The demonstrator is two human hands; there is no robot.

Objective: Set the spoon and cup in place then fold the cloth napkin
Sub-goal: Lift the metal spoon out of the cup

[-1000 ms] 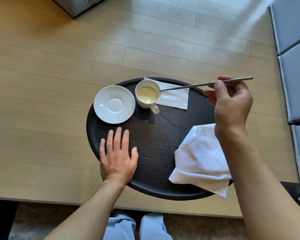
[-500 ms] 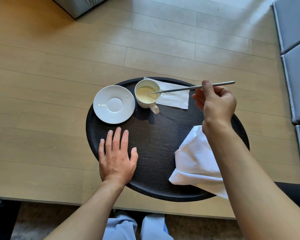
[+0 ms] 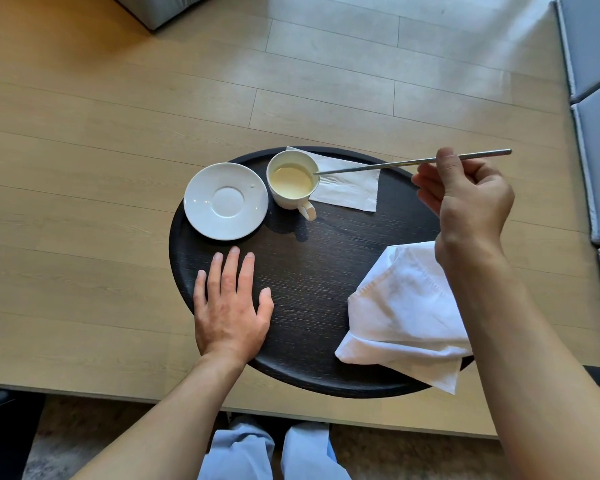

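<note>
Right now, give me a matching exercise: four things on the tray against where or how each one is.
Things:
1. spoon
2. saucer
3. cloth napkin
4. left hand

States:
A. flat on the tray, palm down
B. empty, left of the cup
C. crumpled, overhanging the tray's near right edge
D. pinched in the right hand, tip at the cup's rim

Pairs: 1-D, 2-B, 3-C, 4-A

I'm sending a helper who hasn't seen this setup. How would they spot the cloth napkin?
On the round dark tray, look at the near right edge, below the right hand. The cloth napkin lies crumpled there, overhanging the rim, unlike the flat paper napkin beside the cup.
</note>
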